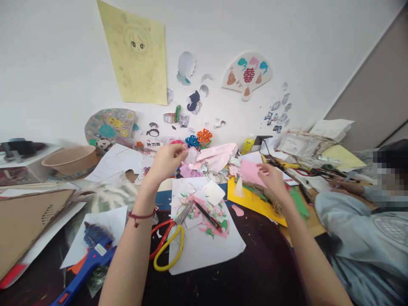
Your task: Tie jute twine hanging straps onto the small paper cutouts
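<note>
My left hand (168, 161) is raised over the back of the table, its thumb and fingers drawn together. A small pale pink piece (191, 154) shows at its fingertips; whether they grip it I cannot make out. At the right, my right hand (271, 177) has its fingers closed at the edge of a pink sheet (249, 171). Between my forearms lies a white paper (191, 261) strewn with pink and green scraps (223, 212). Scissors (177, 227) with red and yellow handles and a dark pen (208, 216) rest on it.
A blue glue gun (86, 267) and cardboard (28, 225) lie at the left, near a tan bowl (72, 159). Yellow sheets (234, 191) and braided cord (274, 202) lie under my right hand. Pliers (295, 165) lie farther right, where another person's sleeve (338, 212) reaches in.
</note>
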Action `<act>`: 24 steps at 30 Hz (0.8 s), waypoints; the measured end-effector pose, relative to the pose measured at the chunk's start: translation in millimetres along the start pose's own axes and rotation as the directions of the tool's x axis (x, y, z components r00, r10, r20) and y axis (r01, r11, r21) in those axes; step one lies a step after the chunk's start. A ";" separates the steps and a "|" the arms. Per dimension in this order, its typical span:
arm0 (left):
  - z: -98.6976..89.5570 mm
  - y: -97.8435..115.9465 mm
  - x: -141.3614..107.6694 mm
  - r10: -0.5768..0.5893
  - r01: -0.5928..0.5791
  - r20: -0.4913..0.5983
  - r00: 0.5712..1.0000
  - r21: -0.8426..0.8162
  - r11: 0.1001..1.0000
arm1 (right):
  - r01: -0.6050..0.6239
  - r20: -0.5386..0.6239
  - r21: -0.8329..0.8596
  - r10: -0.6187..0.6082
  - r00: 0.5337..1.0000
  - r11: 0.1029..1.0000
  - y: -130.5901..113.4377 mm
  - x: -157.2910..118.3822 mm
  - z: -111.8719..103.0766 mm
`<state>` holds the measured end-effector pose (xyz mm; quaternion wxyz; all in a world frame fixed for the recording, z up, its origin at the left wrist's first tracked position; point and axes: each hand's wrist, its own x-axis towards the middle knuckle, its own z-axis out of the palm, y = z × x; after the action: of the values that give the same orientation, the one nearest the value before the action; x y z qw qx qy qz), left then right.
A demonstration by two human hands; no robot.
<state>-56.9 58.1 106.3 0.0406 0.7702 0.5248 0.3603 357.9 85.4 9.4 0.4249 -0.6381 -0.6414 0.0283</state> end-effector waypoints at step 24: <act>215.7 183.0 -20.7 0.103 -0.214 0.623 0.775 0.106 0.971 | -0.046 0.421 -0.148 0.105 0.901 0.988 106.2 -23.3 5.9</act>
<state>210.7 27.2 17.4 0.1121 0.8872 0.4450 0.0468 434.7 88.2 -67.7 0.2289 -0.6679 -0.6940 0.1405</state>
